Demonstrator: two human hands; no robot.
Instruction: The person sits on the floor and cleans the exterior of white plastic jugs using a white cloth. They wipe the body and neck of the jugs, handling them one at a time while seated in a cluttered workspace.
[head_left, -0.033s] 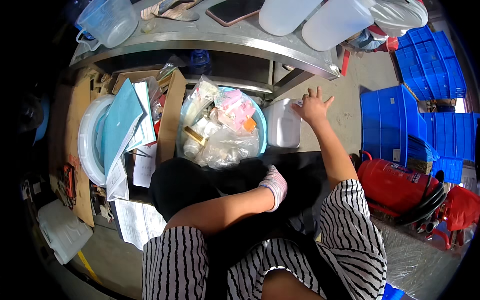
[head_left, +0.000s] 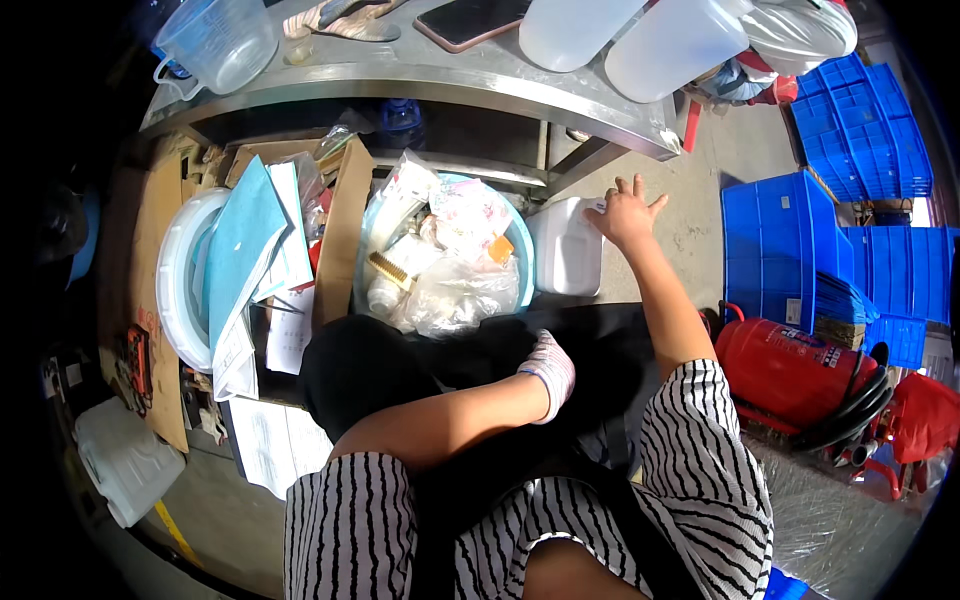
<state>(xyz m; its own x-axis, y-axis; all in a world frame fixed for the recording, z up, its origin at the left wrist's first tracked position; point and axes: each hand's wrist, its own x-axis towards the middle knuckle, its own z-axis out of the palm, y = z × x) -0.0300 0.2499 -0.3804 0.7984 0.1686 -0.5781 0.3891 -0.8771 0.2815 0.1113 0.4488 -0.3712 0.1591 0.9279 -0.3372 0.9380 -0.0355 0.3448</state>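
Note:
My right hand (head_left: 628, 213) is bare and stretched forward with its fingers spread. Its thumb side lies at the edge of a white plastic box (head_left: 570, 245) on the floor; whether it presses on it is hard to tell. My left hand (head_left: 550, 374) wears a striped knit glove and rests over the dark cloth on my lap, its fingers mostly hidden. In front of me a light blue basin (head_left: 527, 255) is filled with plastic bags, a yellow-bristled brush (head_left: 390, 270), a pink-and-white packet (head_left: 470, 220) and a small orange piece (head_left: 500, 249).
A metal bench (head_left: 420, 80) spans the far side, carrying a clear jug (head_left: 218, 48), a phone (head_left: 470, 22) and white bottles. Left stands a cardboard box (head_left: 342, 225) beside papers and a teal folder (head_left: 240, 235). Blue crates (head_left: 770, 250) and a red fire extinguisher (head_left: 795, 370) are right.
Neither hand has visibly moved. The pink-and-white packet in the basin looks paler and brighter now.

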